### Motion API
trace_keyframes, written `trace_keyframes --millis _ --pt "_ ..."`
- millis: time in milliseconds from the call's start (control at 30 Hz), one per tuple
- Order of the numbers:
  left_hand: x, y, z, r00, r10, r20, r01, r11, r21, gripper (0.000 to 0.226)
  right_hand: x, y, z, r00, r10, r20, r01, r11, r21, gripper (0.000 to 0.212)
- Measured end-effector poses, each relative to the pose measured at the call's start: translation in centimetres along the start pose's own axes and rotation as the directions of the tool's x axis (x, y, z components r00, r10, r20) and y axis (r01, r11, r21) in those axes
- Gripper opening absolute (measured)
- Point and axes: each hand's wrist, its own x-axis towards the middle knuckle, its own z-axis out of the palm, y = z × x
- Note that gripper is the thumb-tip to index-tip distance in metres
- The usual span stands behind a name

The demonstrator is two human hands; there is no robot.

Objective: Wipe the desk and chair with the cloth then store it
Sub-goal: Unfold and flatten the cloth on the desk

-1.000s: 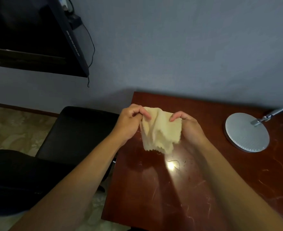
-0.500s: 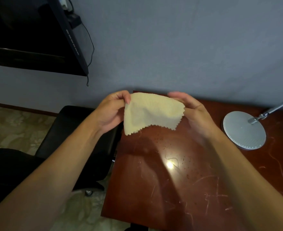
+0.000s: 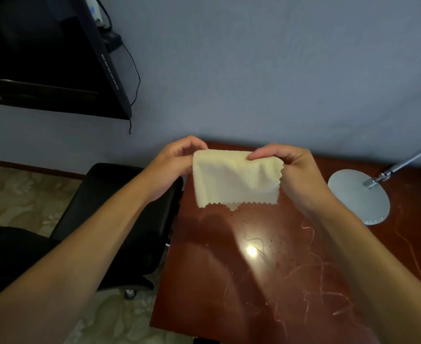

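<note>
A pale yellow cloth with zigzag edges hangs folded in the air above the far left part of the reddish-brown desk. My left hand pinches its upper left corner. My right hand pinches its upper right edge between thumb and fingers. The black chair stands to the left of the desk, partly hidden behind my left forearm. The desk top is glossy, scratched and speckled with small marks.
A silver lamp base with a slanted metal arm sits at the desk's far right. A dark wall-mounted screen with a dangling cable hangs at the upper left. Patterned floor lies left of the chair. A grey wall runs behind the desk.
Both hands drew the crumpled cloth open, lifted it, and now hold it folded over with the fold at the top. The view shifted slightly.
</note>
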Motion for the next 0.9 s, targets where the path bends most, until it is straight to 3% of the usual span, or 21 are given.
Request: trace_keyframes --millis 133,267,333,400,500,567,633,700,767,833,900 --pt "0.4 0.1 0.0 0.996 -0.074 0.054 0.083 0.978 -0.190 0.016 0.1 -0.2 -0.2 0.997 0.065 0.047 -0.069 0.994 0.089 0.064" --pt "-0.2 -0.6 0.8 0.978 -0.177 0.107 0.204 0.907 -0.369 0.035 0.1 1.4 0.0 0.985 0.173 0.017 -0.173 0.976 0.130 0.053" --pt "-0.7 -1.5 1.5 0.958 -0.238 0.160 0.285 0.854 -0.435 0.042 0.2 2.8 0.2 0.955 0.296 -0.019 -0.284 0.929 0.237 0.046" --pt "-1.2 -2.6 2.4 0.941 -0.296 0.164 0.338 0.837 -0.430 0.040 0.1 4.4 0.7 0.908 0.419 -0.013 -0.388 0.852 0.351 0.034" --pt "-1.6 -4.6 3.3 0.913 -0.401 0.072 0.397 0.838 -0.374 0.027 -1.0 6.6 1.6 0.831 0.557 0.008 -0.531 0.788 0.313 0.028" --pt "-1.7 -5.8 3.7 0.904 -0.427 -0.025 0.410 0.881 -0.236 0.024 -1.8 7.2 2.1 0.784 0.621 0.003 -0.587 0.739 0.330 0.027" --pt "-2.1 -6.7 4.1 0.918 -0.382 -0.109 0.368 0.921 -0.125 0.040 -2.4 7.5 2.5 0.754 0.656 -0.008 -0.599 0.694 0.400 0.025" --pt "-2.9 -7.7 4.7 0.960 -0.270 -0.077 0.267 0.963 -0.043 0.059 -3.2 8.1 2.9 0.714 0.699 -0.039 -0.597 0.637 0.488 0.020" --pt "-3.6 -9.0 5.5 0.976 -0.216 0.039 0.213 0.974 0.072 0.046 -4.3 9.0 3.0 0.643 0.766 -0.018 -0.656 0.562 0.504 0.012" --pt "-3.8 -10.4 6.4 0.954 -0.289 0.073 0.289 0.957 0.018 0.018 -5.6 10.5 2.5 0.584 0.811 0.014 -0.727 0.516 0.452 0.020" --pt "-3.8 -11.5 7.7 0.906 -0.419 0.058 0.422 0.885 -0.197 0.024 -7.0 11.9 1.9 0.546 0.837 0.020 -0.789 0.507 0.347 0.017"
